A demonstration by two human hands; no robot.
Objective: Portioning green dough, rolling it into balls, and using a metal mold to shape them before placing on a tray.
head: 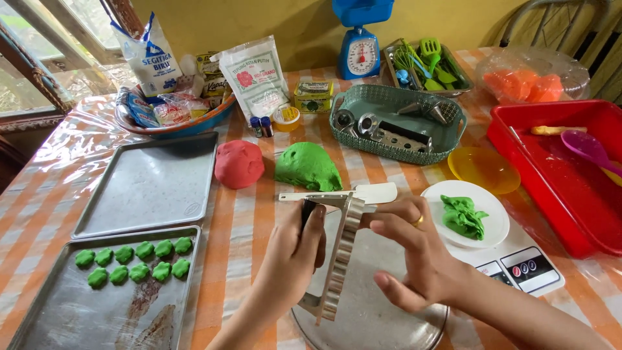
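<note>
My left hand (295,256) grips the black handle of a long ridged metal cookie mould (341,259), held tilted above a round metal tray (369,311). My right hand (414,249) has its fingers on the mould's upper end, a ring on one finger. A white spatula (363,193) lies just behind the mould. Behind it on the striped tablecloth sit a green dough lump (308,167) and a red dough lump (238,163). Several small green dough pieces (133,262) lie on the near baking tray (78,311).
A bare baking tray (149,185) lies at the left. A white plate with green dough (463,217) rests on a digital scale (518,266). A red tub (564,175), yellow bowl (483,168), teal basket of metal tools (395,123), flour bags (256,74) and blue scale (361,45) stand behind.
</note>
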